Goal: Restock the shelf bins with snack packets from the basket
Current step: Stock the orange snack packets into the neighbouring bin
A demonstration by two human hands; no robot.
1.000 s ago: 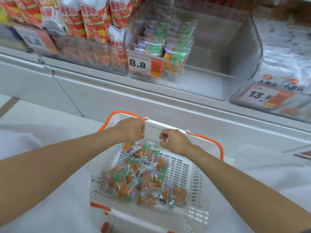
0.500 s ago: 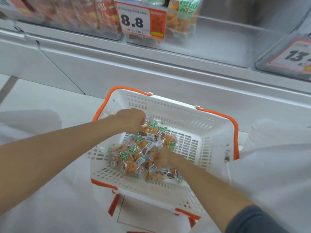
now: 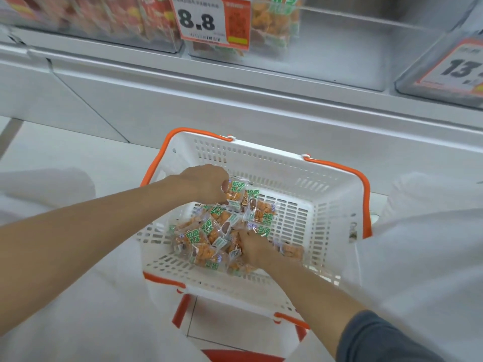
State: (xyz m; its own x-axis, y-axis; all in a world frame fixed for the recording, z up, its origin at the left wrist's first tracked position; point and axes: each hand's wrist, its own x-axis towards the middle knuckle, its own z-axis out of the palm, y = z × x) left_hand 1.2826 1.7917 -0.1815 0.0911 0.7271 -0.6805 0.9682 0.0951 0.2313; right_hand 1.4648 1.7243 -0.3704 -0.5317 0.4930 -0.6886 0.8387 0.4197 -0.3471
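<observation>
White basket point(image 3: 337, 184) with orange handles sits below the shelf point(image 3: 235, 100). Orange packets point(image 3: 206, 236) with green labels are heaped on its floor, left of centre. At the heap's far end, left grip point(image 3: 206, 185) has its fingers curled, pinching one packet point(image 3: 235, 197) by its upper edge. At the near side, right grip point(image 3: 254, 248) is dug in among the wrappers, fingertips hidden; cannot tell if it holds anything. Above is a clear bin point(image 3: 339, 56) with an 8.8 tag point(image 3: 206, 19) and like packets behind it.
</observation>
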